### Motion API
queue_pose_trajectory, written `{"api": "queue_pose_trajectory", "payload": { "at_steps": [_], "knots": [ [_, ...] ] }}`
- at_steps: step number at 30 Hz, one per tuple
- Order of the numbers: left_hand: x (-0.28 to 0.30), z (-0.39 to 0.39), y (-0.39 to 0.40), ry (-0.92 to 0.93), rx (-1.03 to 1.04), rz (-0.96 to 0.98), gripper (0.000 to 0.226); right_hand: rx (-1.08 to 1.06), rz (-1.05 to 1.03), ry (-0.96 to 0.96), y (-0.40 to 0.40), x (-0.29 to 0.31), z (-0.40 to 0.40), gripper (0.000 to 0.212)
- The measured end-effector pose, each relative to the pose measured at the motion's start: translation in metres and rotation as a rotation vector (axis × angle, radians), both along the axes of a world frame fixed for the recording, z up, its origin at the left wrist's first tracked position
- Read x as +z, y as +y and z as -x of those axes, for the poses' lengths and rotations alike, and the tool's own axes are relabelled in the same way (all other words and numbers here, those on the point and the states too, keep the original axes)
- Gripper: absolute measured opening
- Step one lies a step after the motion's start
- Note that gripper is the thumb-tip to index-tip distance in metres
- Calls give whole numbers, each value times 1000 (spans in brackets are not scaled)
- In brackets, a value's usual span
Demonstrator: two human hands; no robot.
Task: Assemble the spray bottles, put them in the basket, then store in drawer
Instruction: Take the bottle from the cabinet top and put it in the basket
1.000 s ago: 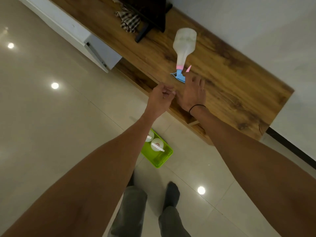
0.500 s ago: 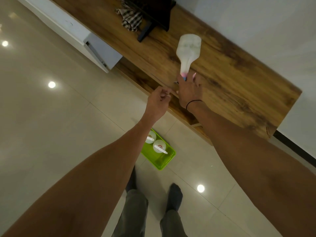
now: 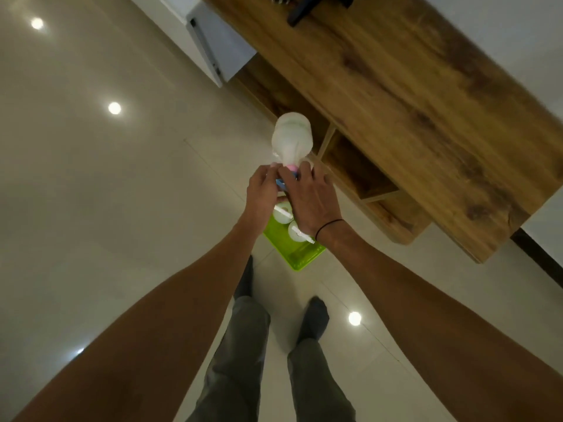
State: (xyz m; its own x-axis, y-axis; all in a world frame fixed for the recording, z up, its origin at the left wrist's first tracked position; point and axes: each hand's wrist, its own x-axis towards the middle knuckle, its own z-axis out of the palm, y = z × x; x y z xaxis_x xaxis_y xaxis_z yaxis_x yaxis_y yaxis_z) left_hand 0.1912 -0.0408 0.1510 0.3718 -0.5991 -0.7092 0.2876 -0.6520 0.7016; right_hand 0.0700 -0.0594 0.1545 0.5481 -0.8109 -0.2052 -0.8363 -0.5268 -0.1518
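A translucent white spray bottle (image 3: 292, 138) with a pink collar and blue trigger head is held in the air in front of the wooden cabinet. My right hand (image 3: 313, 202) grips its spray head from the right. My left hand (image 3: 263, 193) closes on the head from the left, fingertips at the blue part. Below my hands a green basket (image 3: 300, 254) stands on the floor with two white bottles (image 3: 282, 212) in it, partly hidden by my hands.
The wooden cabinet top (image 3: 411, 95) runs along the right, with open shelves (image 3: 359, 166) under it. A white drawer front (image 3: 213, 47) stands out at the upper left. My legs and socked feet (image 3: 313, 315) are on the glossy tiled floor behind the basket.
My right hand lifted the spray bottle off the cabinet top and brought it toward me, over the basket. My left hand has joined it at the spray head. The view tilted downward.
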Motion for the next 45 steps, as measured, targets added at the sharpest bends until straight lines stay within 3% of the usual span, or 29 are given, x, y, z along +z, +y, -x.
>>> {"api": "queue_pose_trajectory", "payload": {
  "at_steps": [2,10,16,22,45],
  "knots": [
    [-5,-2,21,47,60,-25,36,-3,-91,-5,19,-8,-7,80],
    [-41,-4,74,102,176,-118,38,-32,-317,-37,65,-59,-22,107],
    [-86,-9,108,65,205,-185,45,-6,-498,-32,91,-98,-32,101],
    [-143,-12,132,60,83,-250,45,-57,-635,-55,110,-138,-26,87],
    [-248,60,170,112,-79,-418,53,-233,-739,-16,146,-233,48,27]
  ]
}}
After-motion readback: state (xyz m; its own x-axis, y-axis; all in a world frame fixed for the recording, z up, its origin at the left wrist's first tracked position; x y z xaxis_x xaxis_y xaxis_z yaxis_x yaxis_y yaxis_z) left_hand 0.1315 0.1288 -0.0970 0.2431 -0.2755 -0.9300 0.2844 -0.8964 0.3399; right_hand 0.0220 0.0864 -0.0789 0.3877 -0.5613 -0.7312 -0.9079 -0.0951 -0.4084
